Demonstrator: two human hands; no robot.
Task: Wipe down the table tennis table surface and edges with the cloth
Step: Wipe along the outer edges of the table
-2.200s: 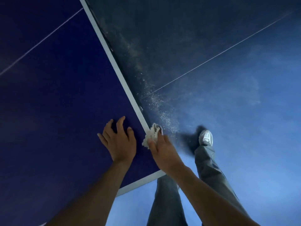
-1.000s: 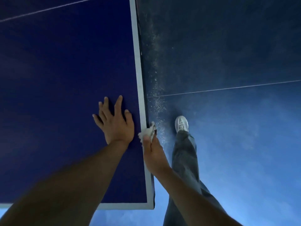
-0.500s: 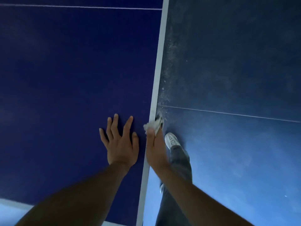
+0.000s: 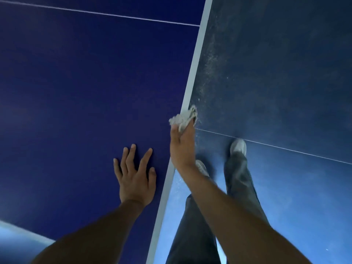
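Head view shows the right hand (image 4: 182, 147), fingers closed round the cloth (image 4: 183, 119), now farther up the table's (image 4: 76, 92) white edge (image 4: 192, 77) at frame centre, the left hand (image 4: 134, 178) flat and empty; I judge most of this edge remains unwiped.

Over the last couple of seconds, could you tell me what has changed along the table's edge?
The right hand has slid the cloth forward along the white edge, away from the corner. The left hand moved along too, still flat on the table; the cloth stays gripped.
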